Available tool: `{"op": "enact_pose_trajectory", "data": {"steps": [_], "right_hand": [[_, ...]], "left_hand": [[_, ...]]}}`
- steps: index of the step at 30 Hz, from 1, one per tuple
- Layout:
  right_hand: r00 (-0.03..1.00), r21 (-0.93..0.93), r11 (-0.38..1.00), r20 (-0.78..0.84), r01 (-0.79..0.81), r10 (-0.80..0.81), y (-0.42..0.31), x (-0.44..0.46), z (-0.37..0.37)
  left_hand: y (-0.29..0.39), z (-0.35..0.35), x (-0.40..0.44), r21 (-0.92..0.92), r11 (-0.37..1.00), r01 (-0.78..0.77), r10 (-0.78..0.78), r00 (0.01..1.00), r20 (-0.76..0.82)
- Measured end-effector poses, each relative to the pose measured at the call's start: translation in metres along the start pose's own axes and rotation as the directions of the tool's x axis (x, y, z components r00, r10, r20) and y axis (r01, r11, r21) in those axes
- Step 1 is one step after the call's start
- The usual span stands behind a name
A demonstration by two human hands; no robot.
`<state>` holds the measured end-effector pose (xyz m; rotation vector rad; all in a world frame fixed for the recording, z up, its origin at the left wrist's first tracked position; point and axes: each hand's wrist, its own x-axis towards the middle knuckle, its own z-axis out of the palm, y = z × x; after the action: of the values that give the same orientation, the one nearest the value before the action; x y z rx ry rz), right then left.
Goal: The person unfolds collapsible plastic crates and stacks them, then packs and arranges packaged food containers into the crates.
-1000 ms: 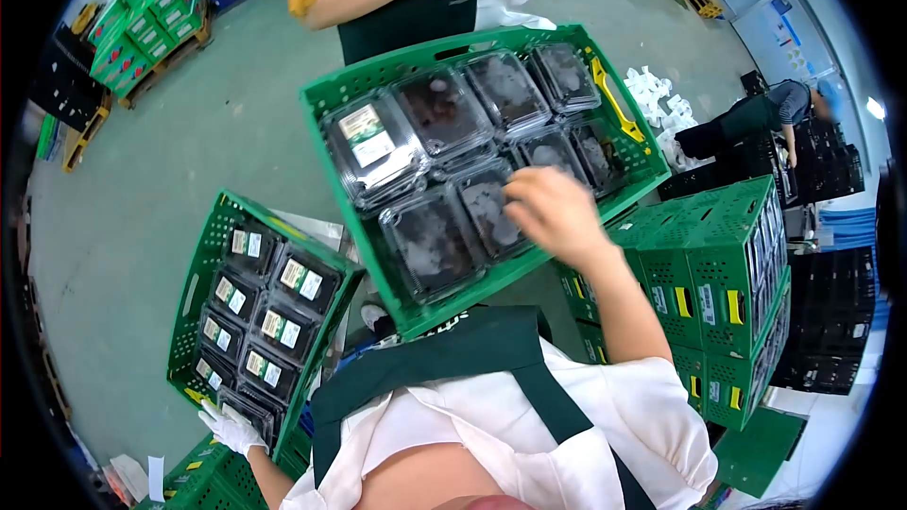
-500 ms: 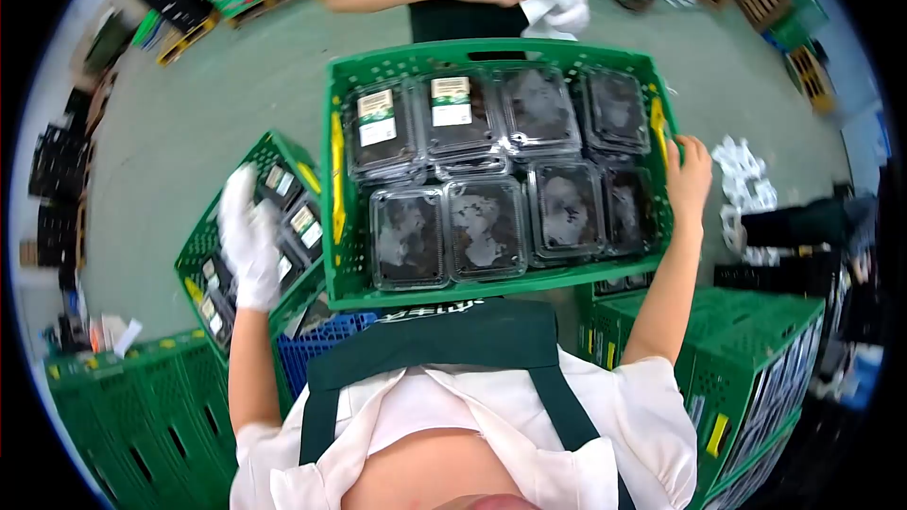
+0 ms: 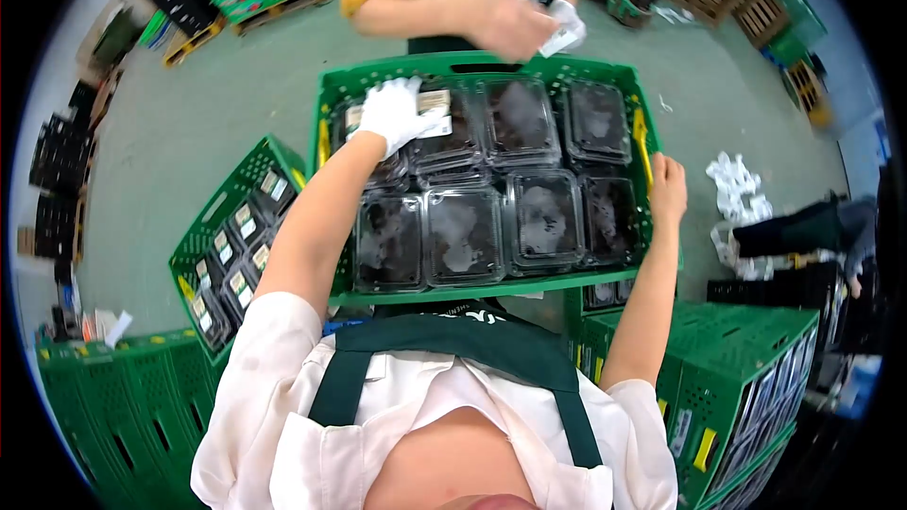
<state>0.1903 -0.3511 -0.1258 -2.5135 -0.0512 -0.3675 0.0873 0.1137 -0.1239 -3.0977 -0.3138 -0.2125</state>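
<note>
A green plastic crate [image 3: 586, 67] in front of me holds several clear clamshell boxes with dark contents. My left hand [image 3: 393, 117], in a white glove, lies with fingers spread over the back-left clamshell box [image 3: 385, 168] and partly hides its label. Beside it is another box [image 3: 452, 144] with a white and green label [image 3: 435, 113]. The other boxes, such as the front one [image 3: 465, 236], show no label on top. My bare right hand [image 3: 668, 189] grips the crate's right edge by the yellow handle clip [image 3: 641, 140].
Across the crate, a person in a dark apron holds white labels [image 3: 564, 38]; their bare hand [image 3: 515, 26] is blurred. A tilted green crate [image 3: 213, 217] with labelled boxes is at left. Stacked green crates [image 3: 727, 345] stand at right; white scraps [image 3: 737, 184] lie on the floor.
My left hand has moved from above the left-hand crate onto the back-left box. My right hand stays on the crate edge. The view has shifted slightly; the other person's hands have moved.
</note>
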Motion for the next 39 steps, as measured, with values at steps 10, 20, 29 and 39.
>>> {"op": "enact_pose_trajectory", "data": {"steps": [10, 20, 29, 39], "right_hand": [[0.994, 0.028, 0.995, -0.052, -0.095, 0.097, -0.021, -0.008, -0.005], [0.975, 0.384, 0.903, -0.024, -0.195, 0.221, -0.011, -0.001, -0.009], [0.931, 0.680, 0.716, -0.137, -0.159, 0.337, -0.009, 0.005, -0.022], [0.703, 0.014, 0.761, 0.371, 0.648, -0.606, -0.110, 0.054, 0.050]], "left_hand": [[-0.006, -0.018, 0.025, -0.014, 0.999, -0.047, 0.049, 0.932, 0.359], [0.030, -0.123, -0.027, -0.160, 0.987, 0.023, -0.002, 0.991, 0.132], [-0.013, -0.248, -0.180, -0.402, 0.913, 0.067, -0.297, 0.784, -0.545], [-0.057, -0.291, -0.325, -0.363, 0.729, 0.580, -0.649, 0.419, -0.635]]}}
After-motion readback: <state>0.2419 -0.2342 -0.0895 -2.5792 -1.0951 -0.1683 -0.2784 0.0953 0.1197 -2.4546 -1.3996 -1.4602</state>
